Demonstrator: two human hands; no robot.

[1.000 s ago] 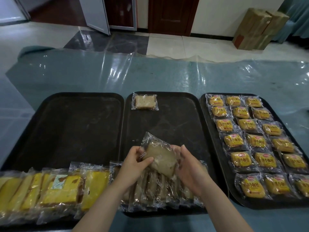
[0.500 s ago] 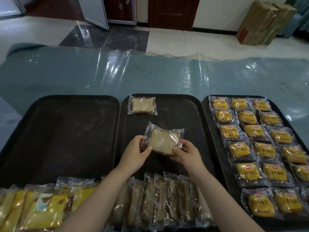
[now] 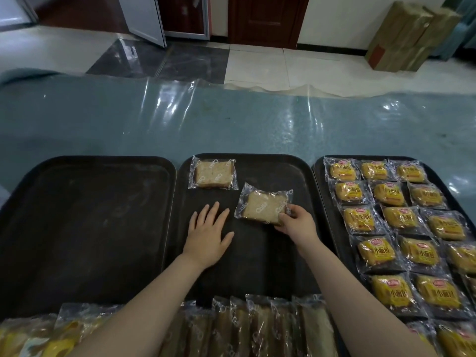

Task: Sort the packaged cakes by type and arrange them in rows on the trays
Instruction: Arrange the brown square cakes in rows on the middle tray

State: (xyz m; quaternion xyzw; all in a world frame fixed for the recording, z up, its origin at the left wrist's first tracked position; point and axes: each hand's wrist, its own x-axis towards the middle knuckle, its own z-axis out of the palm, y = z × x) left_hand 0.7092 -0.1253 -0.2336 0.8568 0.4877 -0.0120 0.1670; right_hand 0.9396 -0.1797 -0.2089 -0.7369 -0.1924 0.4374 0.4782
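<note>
Three black trays lie side by side. On the middle tray (image 3: 257,266) a brown packaged cake (image 3: 212,173) lies flat at the far left corner. My right hand (image 3: 296,222) pinches the near right corner of a second brown packaged cake (image 3: 262,206), tilted, just right of and nearer than the first. My left hand (image 3: 207,235) is spread flat over the middle tray, holding nothing. A row of brown cakes (image 3: 257,328) stands on edge at the tray's near end. The left tray (image 3: 85,228) is bare. The right tray (image 3: 319,171) holds rows of yellow packaged cakes (image 3: 399,217).
Yellow sliced cakes in wrappers (image 3: 38,336) lie at the near left. The trays rest on a teal table under clear plastic sheet (image 3: 231,119). Cardboard boxes (image 3: 409,34) stand on the floor far right, beyond the table.
My left hand has let go of the brown cake and now lies flat on the tray. My right hand has carried the cake farther away and to the right, near the first one.
</note>
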